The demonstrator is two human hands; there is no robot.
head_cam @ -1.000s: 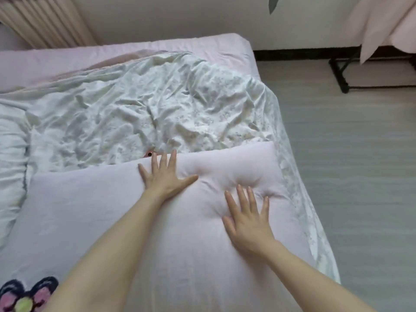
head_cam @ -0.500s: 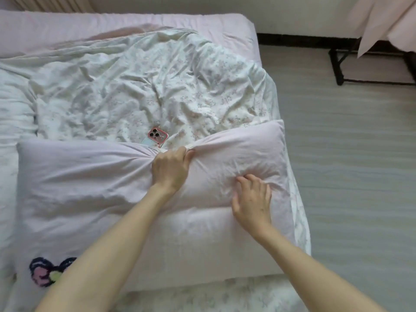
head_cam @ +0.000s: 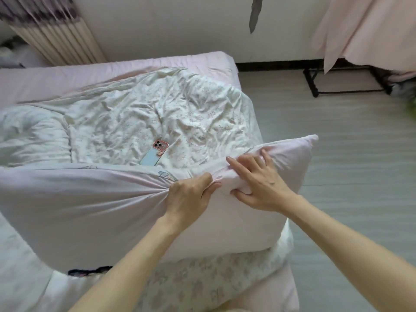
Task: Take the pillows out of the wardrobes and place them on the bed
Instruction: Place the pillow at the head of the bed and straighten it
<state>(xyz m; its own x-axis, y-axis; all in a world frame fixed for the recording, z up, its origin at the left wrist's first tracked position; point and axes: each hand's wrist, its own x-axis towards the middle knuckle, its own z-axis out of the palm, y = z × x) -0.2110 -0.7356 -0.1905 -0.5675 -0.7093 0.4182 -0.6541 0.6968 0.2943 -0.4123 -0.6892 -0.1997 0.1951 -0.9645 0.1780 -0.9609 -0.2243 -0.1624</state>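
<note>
Pillow [head_cam: 94, 206] newly raised off bed [head_cam: 202, 64]

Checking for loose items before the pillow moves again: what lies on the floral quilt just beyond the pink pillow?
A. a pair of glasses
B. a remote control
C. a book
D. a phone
D: a phone with a pink-rimmed camera block lies on the quilt beyond the pillow.

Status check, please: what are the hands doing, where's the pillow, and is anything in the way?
Left hand and right hand both gripping the pillow. Pillow at the near end of the bed. Phone on the quilt just beyond it.
</note>
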